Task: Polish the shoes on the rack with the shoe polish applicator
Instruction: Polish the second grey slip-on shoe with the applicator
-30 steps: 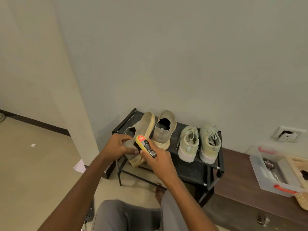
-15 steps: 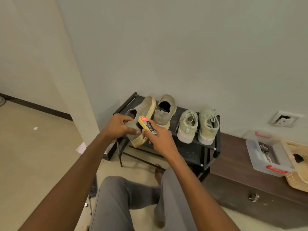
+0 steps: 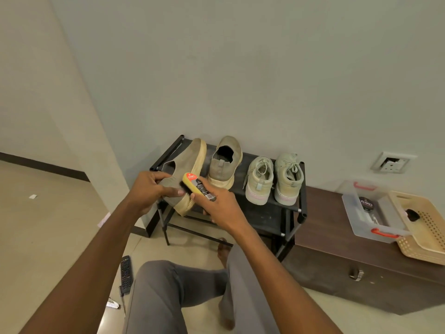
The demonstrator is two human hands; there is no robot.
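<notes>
My left hand (image 3: 150, 190) grips a grey slip-on shoe with a cream sole (image 3: 190, 162), tilted on its side over the left end of the black shoe rack (image 3: 302, 186). My right hand (image 3: 220, 206) holds the yellow shoe polish applicator (image 3: 196, 185), its dark sponge pressed against the shoe's heel side. The matching slip-on shoe (image 3: 224, 162) stands upright on the rack. Two pale green lace-up sneakers (image 3: 260, 180) (image 3: 287, 178) stand to its right.
A dark wooden chest (image 3: 337, 256) sits right of the rack, bearing a clear plastic box (image 3: 361, 220) with a polish tin (image 3: 366, 203) and a beige perforated basket (image 3: 426, 227). A remote control (image 3: 126, 274) lies on the floor by my grey-trousered legs. A wall socket (image 3: 391, 162) is nearby.
The view has tilted down a little, showing more of my legs and the floor. Both hands keep their hold; the applicator has shifted slightly along the shoe.
</notes>
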